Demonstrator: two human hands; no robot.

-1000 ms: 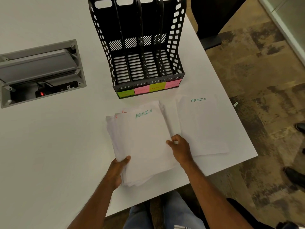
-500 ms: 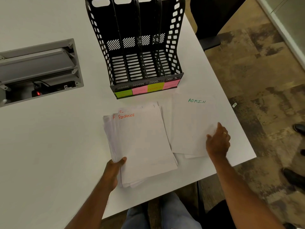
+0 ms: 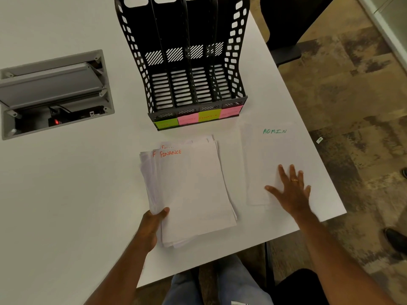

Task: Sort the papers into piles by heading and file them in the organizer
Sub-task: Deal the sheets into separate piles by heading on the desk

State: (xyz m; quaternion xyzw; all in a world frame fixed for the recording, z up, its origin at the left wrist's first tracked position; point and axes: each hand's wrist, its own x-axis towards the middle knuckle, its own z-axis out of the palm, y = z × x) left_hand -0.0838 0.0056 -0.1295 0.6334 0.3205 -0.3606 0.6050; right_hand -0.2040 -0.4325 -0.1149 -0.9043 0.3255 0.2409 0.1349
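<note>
My left hand point(image 3: 152, 225) pinches the loose white paper stack point(image 3: 193, 192), lower headings hidden; at three o'clock, my right hand point(image 3: 290, 190) rests flat, fingers spread, on the white ADMIN sheet point(image 3: 268, 155). The sticky labels point(image 3: 199, 117) on the black slotted organizer point(image 3: 187, 69) are unreadable.

White table point(image 3: 66, 194), mottled carpet point(image 3: 352, 84)

Two paper piles point(image 3: 193, 194) point(image 3: 264, 155), one organizer point(image 3: 187, 62) (four slots)
</note>
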